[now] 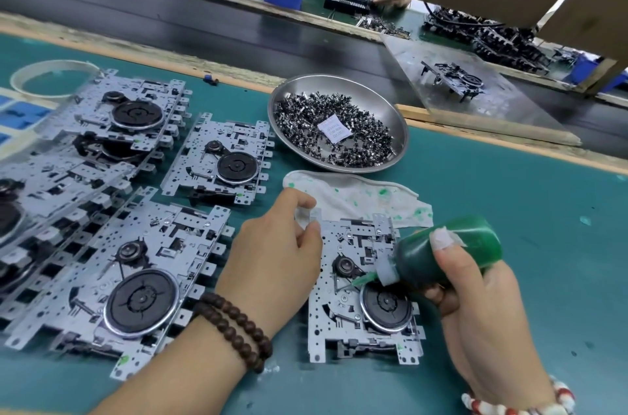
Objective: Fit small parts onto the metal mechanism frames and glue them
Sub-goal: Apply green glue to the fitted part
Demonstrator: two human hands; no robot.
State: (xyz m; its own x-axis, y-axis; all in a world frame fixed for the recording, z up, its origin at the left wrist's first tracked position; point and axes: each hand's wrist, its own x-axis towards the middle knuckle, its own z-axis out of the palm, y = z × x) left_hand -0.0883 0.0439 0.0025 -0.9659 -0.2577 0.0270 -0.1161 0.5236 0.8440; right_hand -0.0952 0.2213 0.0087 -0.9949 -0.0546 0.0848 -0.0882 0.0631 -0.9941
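Note:
A metal mechanism frame [353, 323] with a black flywheel lies on the green mat in front of me. My right hand [482, 309] grips a green glue bottle [448, 251], tilted so its nozzle tip touches the frame just left of the flywheel. My left hand [272, 258] rests on the frame's upper left corner, with its fingers curled over that edge and holding it. A steel bowl [397, 122] full of small dark metal parts stands behind the frame.
Several more frames lie at left: one [112, 292] beside my left wrist, one [221, 159] behind it, a stack [95, 122] further left. A glue-stained white cloth [356, 197] lies behind the working frame. A conveyor belt [238, 27] runs beyond the mat. A roll of tape [20, 81] sits far left.

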